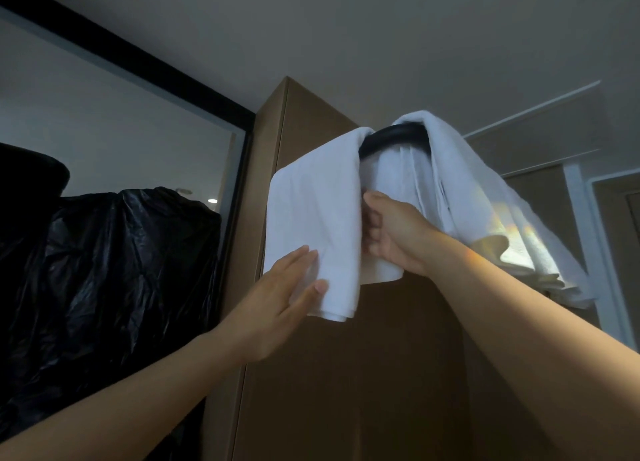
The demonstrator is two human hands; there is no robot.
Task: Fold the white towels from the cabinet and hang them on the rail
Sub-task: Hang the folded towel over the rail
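A black rail [393, 141] runs overhead in front of a tall brown cabinet [346, 374]. A folded white towel [315, 218] hangs over the rail's left part. A second white towel [485, 197] is draped over the rail further right, with a patch of light on its lower end. My left hand [280, 301] lies flat with fingers spread against the front lower corner of the left towel. My right hand [391, 232] is curled around that towel's right edge and back layer, just below the rail.
A large black plastic cover [104, 287] hangs at the left, below a black-framed panel [121, 58]. A white door frame [588, 252] stands at the right, behind the second towel. The ceiling is close above the rail.
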